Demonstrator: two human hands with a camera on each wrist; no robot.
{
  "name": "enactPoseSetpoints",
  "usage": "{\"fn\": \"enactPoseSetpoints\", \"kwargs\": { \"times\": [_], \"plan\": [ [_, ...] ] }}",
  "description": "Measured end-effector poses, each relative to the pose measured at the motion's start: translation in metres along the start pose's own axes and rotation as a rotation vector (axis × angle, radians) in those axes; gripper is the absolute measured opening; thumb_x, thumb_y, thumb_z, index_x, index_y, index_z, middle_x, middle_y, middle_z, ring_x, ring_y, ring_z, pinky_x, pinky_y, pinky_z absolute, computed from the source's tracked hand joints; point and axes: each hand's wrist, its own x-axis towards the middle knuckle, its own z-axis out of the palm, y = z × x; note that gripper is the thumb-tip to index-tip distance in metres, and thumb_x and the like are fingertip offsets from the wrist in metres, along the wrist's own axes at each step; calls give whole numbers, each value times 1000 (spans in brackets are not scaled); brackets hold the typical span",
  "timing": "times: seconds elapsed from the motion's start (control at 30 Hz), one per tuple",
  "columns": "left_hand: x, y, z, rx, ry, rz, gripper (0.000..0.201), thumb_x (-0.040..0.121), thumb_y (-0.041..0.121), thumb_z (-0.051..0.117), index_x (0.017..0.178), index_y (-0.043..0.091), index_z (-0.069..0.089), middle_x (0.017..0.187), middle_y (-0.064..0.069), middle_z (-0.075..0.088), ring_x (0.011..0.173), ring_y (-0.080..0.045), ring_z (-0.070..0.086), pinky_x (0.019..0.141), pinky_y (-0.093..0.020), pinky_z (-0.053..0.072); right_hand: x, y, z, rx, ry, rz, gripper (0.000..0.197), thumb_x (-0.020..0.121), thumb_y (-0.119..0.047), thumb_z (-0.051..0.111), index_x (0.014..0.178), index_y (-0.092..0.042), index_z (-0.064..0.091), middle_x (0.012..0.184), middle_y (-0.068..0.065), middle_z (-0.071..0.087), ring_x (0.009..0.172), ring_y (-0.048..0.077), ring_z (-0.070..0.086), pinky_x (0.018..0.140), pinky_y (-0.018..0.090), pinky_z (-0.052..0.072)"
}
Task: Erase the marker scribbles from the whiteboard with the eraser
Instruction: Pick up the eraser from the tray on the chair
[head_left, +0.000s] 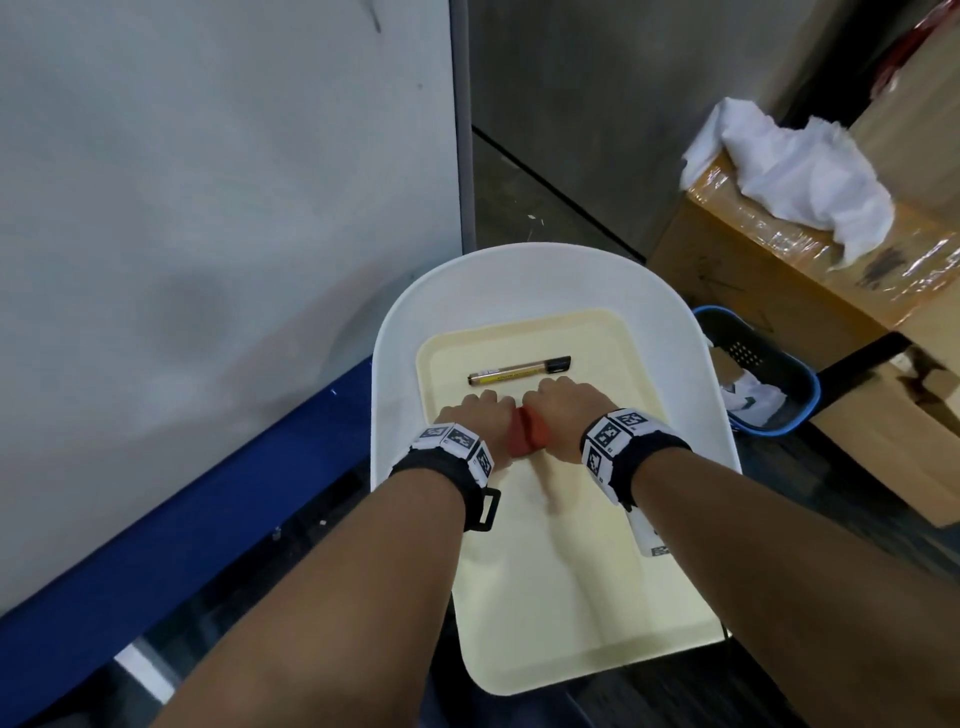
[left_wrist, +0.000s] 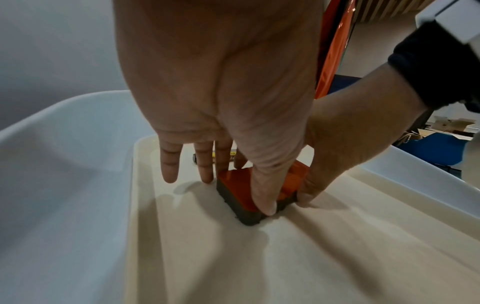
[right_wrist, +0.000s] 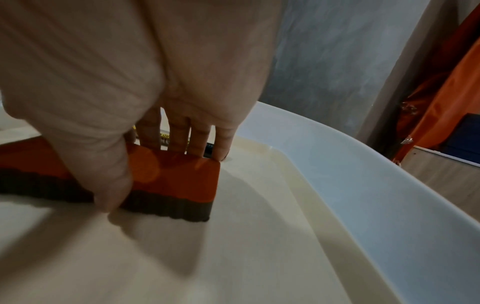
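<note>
Head view, hands: the left hand (head_left: 480, 415) and the right hand (head_left: 558, 410) met over a cream tray (head_left: 545, 597), each with a tagged band on the wrist.
Head view, eraser: the orange eraser (head_left: 684, 439) showed only as a sliver between the two hands, on the tray.
Head view, marker: a marker (head_left: 519, 370) with a black cap lay on the tray just beyond the knuckles.
Head view, tray support: the tray sat in a white plastic seat (head_left: 395, 364).
Head view, whiteboard: the whiteboard (head_left: 208, 208) stood to the left, with one dark stroke near its top edge.
Head view, surroundings: a cardboard box (head_left: 779, 280) with a white cloth (head_left: 800, 176) on top stood to the right.
Left wrist view, fingers: the left thumb (left_wrist: 265, 197) pressed the near side of the eraser (left_wrist: 236, 189) and the fingers (left_wrist: 205, 164) reached down its far side, so the hand pinched it.
Left wrist view, other hand: the right hand (left_wrist: 345, 144) gripped the eraser's other end.
Right wrist view, fingers: the thumb (right_wrist: 109, 181) lay on the near face of the eraser (right_wrist: 176, 176), the fingers (right_wrist: 197, 139) curled over its far edge.
Right wrist view, eraser: its dark felt sat flat on the tray (right_wrist: 233, 257), the marker (right_wrist: 165, 138) partly hidden behind the fingers.
</note>
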Motion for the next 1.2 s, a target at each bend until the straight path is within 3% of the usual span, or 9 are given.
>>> {"fn": "enactPoseSetpoints", "kwargs": {
  "times": [0.17, 0.27, 0.33, 0.43, 0.53, 0.6, 0.7, 0.9, 1.2],
  "plan": [
    [-4, 0, -13, -65, 31, -12, 36, 92, 30, 55, 123, 13, 52, 119, -9, 50, 113, -30, 52, 92, -44, 49, -9, 0, -31, 33, 47, -80, 13, 89, -17, 49, 101, -18, 54, 107, 7, 52, 108, 27, 51, 75, 33, 37],
    [-15, -7, -30, -78, 74, -16, 47, 84, 22, 66, 128, 17, 50, 116, -6, 50, 108, -26, 53, 84, -40, 50, -13, -3, -56, 44, 70, -102, 14, 85, -21, 54, 99, -22, 51, 93, -2, 41, 103, 24, 50, 73, 32, 36],
    [-26, -16, -44, -76, 125, -28, 43, 83, 23, 68, 122, 15, 52, 113, -5, 49, 107, -25, 51, 78, -36, 46, -13, -8, -73, 10, 101, -124, 16, 80, -21, 58, 92, -22, 47, 88, -4, 38, 98, 22, 48, 71, 31, 34],
    [-48, -35, -66, -99, 200, -61, 37, 80, 22, 67, 113, 14, 53, 110, -4, 48, 106, -24, 49, 77, -37, 45, -13, -23, -102, -13, 163, -175, 20, 78, -21, 61, 94, -22, 48, 93, -3, 42, 91, 20, 44, 71, 30, 33],
    [-75, -57, -90, -95, 269, -86, 39, 77, 24, 68, 112, 15, 55, 111, -2, 50, 103, -21, 50, 75, -34, 41, -13, -46, -131, -24, 242, -235, 28, 77, -27, 64, 100, -24, 49, 98, -4, 47, 96, 20, 47, 74, 31, 34],
    [-96, -75, -103, -97, 319, -100, 40, 76, 25, 70, 112, 16, 56, 110, -1, 50, 98, -19, 50, 75, -31, 39, -14, -69, -151, -37, 283, -279, 32, 76, -32, 66, 103, -24, 50, 101, -3, 50, 98, 21, 48, 75, 32, 35],
    [-131, -105, -116, -121, 408, -135, 41, 74, 26, 70, 112, 16, 56, 108, -1, 49, 105, -22, 50, 84, -37, 47, -17, -110, -180, -52, 352, -349, 29, 79, -35, 65, 103, -24, 51, 101, -2, 53, 97, 22, 52, 72, 31, 33],
    [-213, -165, -141, -54, 547, -195, 45, 75, 30, 69, 115, 16, 55, 110, -3, 51, 106, -24, 49, 83, -38, 47, -25, -194, -232, -127, 447, -456, 42, 82, -41, 67, 116, -22, 52, 105, -1, 55, 96, 20, 51, 74, 30, 35],
    [-354, -241, -199, -2, 785, -274, 48, 73, 32, 72, 114, 17, 53, 111, 0, 50, 104, -22, 48, 88, -41, 47, -67, -317, -330, -225, 737, -568, 40, 81, -43, 64, 113, -22, 53, 104, -2, 54, 96, 21, 49, 77, 34, 38]
  ]
}}
